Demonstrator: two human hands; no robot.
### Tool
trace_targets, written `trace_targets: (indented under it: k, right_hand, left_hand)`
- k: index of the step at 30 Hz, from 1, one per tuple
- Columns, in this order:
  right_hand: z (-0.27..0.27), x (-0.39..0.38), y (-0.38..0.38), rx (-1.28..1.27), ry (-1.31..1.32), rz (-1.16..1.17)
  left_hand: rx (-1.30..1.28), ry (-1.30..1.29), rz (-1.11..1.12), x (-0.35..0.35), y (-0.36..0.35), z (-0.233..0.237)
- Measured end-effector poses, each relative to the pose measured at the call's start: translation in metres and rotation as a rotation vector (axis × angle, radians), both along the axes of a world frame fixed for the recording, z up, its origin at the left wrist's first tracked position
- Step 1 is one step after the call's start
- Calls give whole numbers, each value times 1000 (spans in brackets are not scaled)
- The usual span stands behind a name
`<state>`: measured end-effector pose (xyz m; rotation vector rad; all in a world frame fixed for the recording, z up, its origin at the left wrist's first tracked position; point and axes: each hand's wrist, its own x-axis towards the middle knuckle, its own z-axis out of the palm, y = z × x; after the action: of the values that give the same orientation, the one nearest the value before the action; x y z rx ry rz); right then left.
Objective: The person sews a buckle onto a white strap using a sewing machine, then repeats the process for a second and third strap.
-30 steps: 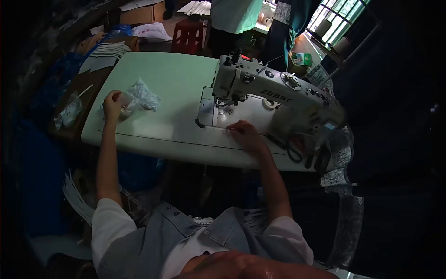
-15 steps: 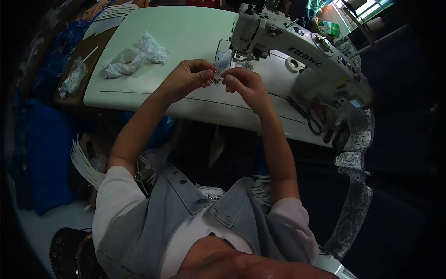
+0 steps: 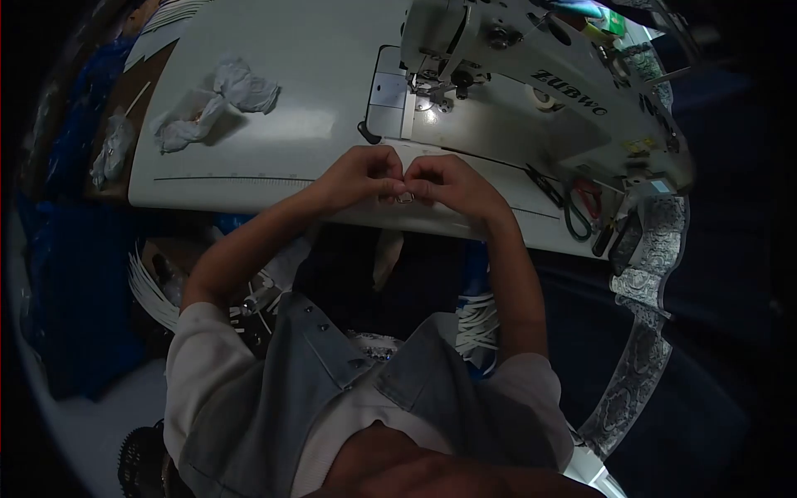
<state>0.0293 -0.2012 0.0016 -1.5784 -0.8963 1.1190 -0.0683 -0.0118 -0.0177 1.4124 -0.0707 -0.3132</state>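
Note:
My left hand and my right hand meet at the front of the sewing table. Between their fingertips is a small, shiny metal ring, perhaps a buckle; its exact shape is too small to make out. Both hands pinch at it with fingers curled, and the fingers hide part of it. Behind them stands a white sewing machine, its presser foot just beyond my fingers and apart from them.
Crumpled white plastic bags lie on the table's left. Black-handled scissors and red-handled pliers lie at the right front. A roll of tape sits behind the machine arm. White strips hang low on the left.
Both hands have come nearer my body, away from the needle area, and closer together, with the metal ring still between the fingertips. The view has shifted, and the machine looks larger.

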Motion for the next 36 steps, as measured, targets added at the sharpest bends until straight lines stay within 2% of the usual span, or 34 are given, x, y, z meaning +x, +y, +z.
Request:
trace_targets:
  k: [2, 4, 5, 7, 8, 10, 12, 14, 16, 17, 18, 20, 22, 25, 30, 32, 34, 35, 36]
  right_hand:
    - [-2, 6, -4, -27, 29, 0]
    - [3, 14, -6, -43, -163, 83]
    - [8, 21, -6, -47, -151, 80]
    - [18, 41, -3, -145, -393, 205]
    - [20, 52, -1, -145, -381, 204]
    - [18, 76, 7, -191, -193, 285]
    - [10, 92, 14, -98, -183, 252]
    - [0, 98, 15, -5, -173, 214]
    - [-11, 98, 17, -5, 44, 12]
    - [-12, 95, 17, -7, 53, 8]
    - [-10, 91, 16, 37, 72, -33]
    - [-5, 86, 17, 75, 88, -80]
    - [-2, 81, 22, 140, -104, -181]
    - [-13, 73, 23, 196, -166, -183]
    - [-11, 62, 30, 110, -380, -277]
    - [-15, 62, 30, 43, -419, -325]
    - [-25, 64, 34, 52, -631, -377]
    - [-33, 66, 38, 55, -636, -383]
    - [-44, 68, 41, 173, -735, -435]
  left_hand:
    - [-9, 33, -20, 6, -2, -7]
    - [-29, 70, -62, 14, -2, -5]
    - [-32, 82, -66, 20, 1, -2]
    - [481, -269, -15, 38, 12, 1]
    - [480, -258, -20, 48, 17, -3]
    - [953, -776, 34, 66, 28, -9]
    - [919, -701, -61, 74, 33, -10]
    - [1004, -872, -43, 75, 34, -17]
    - [1099, -1042, -44, 75, 35, -24]
    - [1163, -1153, -51, 73, 35, -26]
    - [1158, -1152, -55, 72, 33, -26]
    - [833, -840, 172, 72, 27, -17]
    - [806, -783, 181, 73, 29, -8]
    - [748, -700, 191, 70, 28, -2]
    - [702, -638, 138, 71, 33, -6]
    - [474, -431, 164, 71, 33, -9]
    - [377, -386, 221, 73, 29, -19]
    - [281, -338, 277, 76, 27, -19]
    - [278, -340, 274, 79, 26, -16]
